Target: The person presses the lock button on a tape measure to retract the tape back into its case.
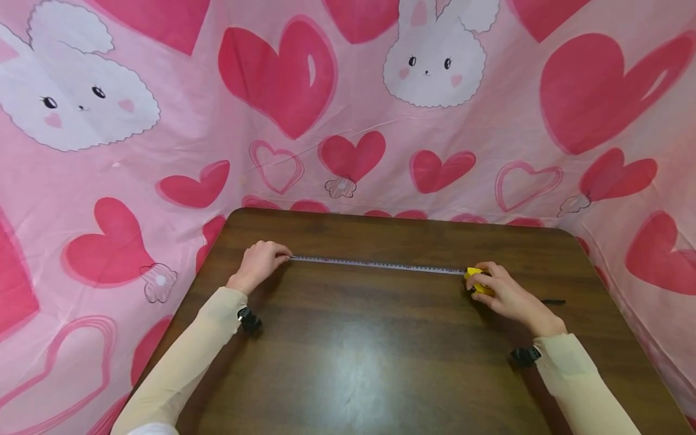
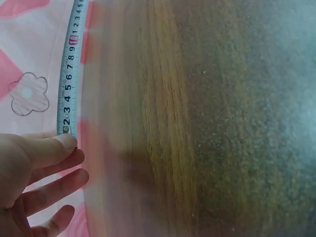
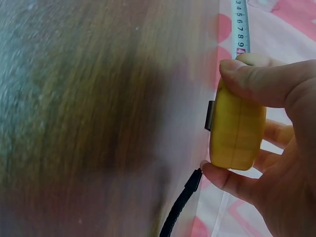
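A tape measure with a yellow case (image 3: pixel 237 128) is pulled out, its pale blade (image 1: pixel 375 264) stretched straight across the far half of the table. My left hand (image 1: pixel 262 261) pinches the blade's free end between thumb and forefinger; the other fingers are spread apart in the left wrist view. At the other end my right hand (image 1: pixel 502 291) grips the yellow case, thumb near the blade's mouth and fingers around the back and bottom. A black wrist strap (image 3: pixel 180 202) hangs from the case. Printed numbers (image 2: pixel 69 79) show on the blade beside the left thumb.
The brown wooden table (image 1: pixel 348 350) has rounded far corners. Behind it and at both sides hangs a pink cloth (image 1: pixel 375 121) with hearts and rabbits. Each wrist bears a small black camera (image 1: pixel 250 320).
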`<action>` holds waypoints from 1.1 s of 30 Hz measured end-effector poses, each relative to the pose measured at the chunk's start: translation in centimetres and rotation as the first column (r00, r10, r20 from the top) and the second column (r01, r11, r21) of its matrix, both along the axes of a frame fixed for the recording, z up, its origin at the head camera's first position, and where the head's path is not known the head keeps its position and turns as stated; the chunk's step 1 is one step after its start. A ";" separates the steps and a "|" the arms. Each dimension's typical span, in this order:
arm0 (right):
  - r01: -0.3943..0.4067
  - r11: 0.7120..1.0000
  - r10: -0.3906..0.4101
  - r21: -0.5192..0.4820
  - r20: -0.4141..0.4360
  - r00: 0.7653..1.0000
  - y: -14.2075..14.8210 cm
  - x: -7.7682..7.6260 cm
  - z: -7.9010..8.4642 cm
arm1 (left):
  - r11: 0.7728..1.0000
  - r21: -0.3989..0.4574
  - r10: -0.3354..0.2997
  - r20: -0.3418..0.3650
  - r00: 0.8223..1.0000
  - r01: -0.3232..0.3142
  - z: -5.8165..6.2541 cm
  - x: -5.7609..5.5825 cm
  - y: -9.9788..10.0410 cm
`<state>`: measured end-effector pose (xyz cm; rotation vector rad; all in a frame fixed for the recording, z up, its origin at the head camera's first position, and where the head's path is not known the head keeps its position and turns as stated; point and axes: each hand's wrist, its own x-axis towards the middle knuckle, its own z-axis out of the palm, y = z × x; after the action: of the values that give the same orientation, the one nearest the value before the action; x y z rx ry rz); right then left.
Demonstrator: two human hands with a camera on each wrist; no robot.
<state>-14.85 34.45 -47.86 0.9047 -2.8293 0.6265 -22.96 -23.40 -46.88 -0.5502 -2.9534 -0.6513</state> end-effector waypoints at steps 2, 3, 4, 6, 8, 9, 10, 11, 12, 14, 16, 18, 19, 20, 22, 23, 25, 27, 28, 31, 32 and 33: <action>0.005 1.000 -0.005 0.001 0.009 1.000 0.0 0.0 0.0 | 1.000 0.003 0.004 0.000 1.000 -0.004 -0.1 -0.1 -0.1; 0.008 1.000 -0.008 0.001 0.017 1.000 0.0 0.0 0.0 | 1.000 0.008 0.003 0.002 1.000 -0.003 -0.1 -0.1 -0.1; 0.009 1.000 -0.009 -0.001 0.024 1.000 0.1 0.0 0.0 | 1.000 0.012 0.000 0.005 1.000 0.000 -0.1 -0.1 -0.1; 0.013 1.000 -0.013 -0.008 0.029 0.999 0.1 0.1 0.1 | 1.000 0.014 -0.001 0.008 1.000 0.001 0.0 -0.1 0.0; 0.014 1.000 -0.013 -0.020 0.035 0.999 0.2 0.1 0.0 | 1.000 0.014 -0.002 0.007 1.000 0.002 0.0 -0.1 0.0; 0.012 1.000 -0.011 -0.028 0.035 0.999 0.2 0.1 0.0 | 1.000 0.013 -0.002 0.008 1.000 0.002 0.0 -0.1 0.0; 0.014 0.999 -0.013 -0.033 0.035 0.999 0.2 0.1 0.0 | 1.000 0.010 -0.001 0.008 1.000 0.001 0.0 -0.1 0.0; 0.018 0.999 -0.017 -0.036 0.039 0.999 0.2 0.1 0.0 | 1.000 0.007 0.000 0.006 1.000 0.000 0.0 -0.1 0.0; 0.023 0.999 -0.021 -0.038 0.049 0.999 0.2 0.0 0.0 | 1.000 0.005 0.000 0.006 1.000 -0.001 0.0 -0.1 0.0; 0.039 0.998 -0.036 -0.039 0.082 0.996 0.3 0.0 0.0 | 1.000 0.004 0.001 0.008 1.000 -0.001 -0.1 -0.1 0.1; 0.064 0.998 -0.060 -0.029 0.121 0.991 0.4 0.0 0.2 | 1.000 0.009 0.003 0.010 1.000 -0.003 -0.1 -0.1 0.1; 0.083 0.996 -0.079 -0.023 0.156 0.985 0.4 0.0 0.3 | 1.000 0.012 0.006 0.012 1.000 -0.006 -0.3 0.0 0.0; 0.090 0.996 -0.085 -0.021 0.165 0.983 0.4 0.0 0.3 | 1.000 0.013 0.006 0.012 1.000 -0.006 -0.3 0.0 0.0; 0.095 0.995 -0.090 -0.018 0.173 0.981 0.4 0.0 0.4 | 1.000 0.012 0.007 0.012 1.000 -0.007 -0.2 0.0 0.0; 0.103 0.995 -0.099 -0.013 0.180 0.979 0.5 -0.1 0.4 | 1.000 0.014 0.010 0.012 1.000 -0.011 -0.2 0.1 0.1; 0.106 0.994 -0.102 -0.012 0.183 0.978 0.5 0.0 0.4 | 1.000 0.016 0.012 0.014 1.000 -0.012 -0.2 0.1 0.1; 0.110 0.994 -0.106 -0.011 0.188 0.977 0.6 0.0 0.4 | 1.000 0.022 0.014 0.018 1.000 -0.014 -0.2 0.1 0.2; 0.112 0.994 -0.108 -0.008 0.196 0.975 0.6 0.1 0.5 | 1.000 0.028 0.012 0.020 1.000 -0.013 -0.2 0.1 0.3; 0.113 0.994 -0.109 -0.007 0.200 0.974 0.6 0.2 0.5 | 1.000 0.029 0.010 0.020 1.000 -0.010 -0.2 0.1 0.3; 0.113 0.994 -0.110 -0.003 0.204 0.973 0.5 0.3 0.6 | 1.000 0.025 0.001 0.012 1.000 -0.002 -0.2 0.1 0.5; 0.112 0.994 -0.109 -0.001 0.202 0.973 0.5 0.3 0.6 | 1.000 0.025 0.000 0.010 1.000 0.000 -0.2 0.1 0.5; 0.110 0.994 -0.108 -0.001 0.197 0.974 0.5 0.4 0.6 | 1.000 0.025 -0.001 0.008 1.000 0.001 -0.2 0.1 0.6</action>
<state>-14.50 34.93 -47.27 0.7151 -3.0198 0.7566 -22.90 -22.84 -47.11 -0.5483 -2.9482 -0.6907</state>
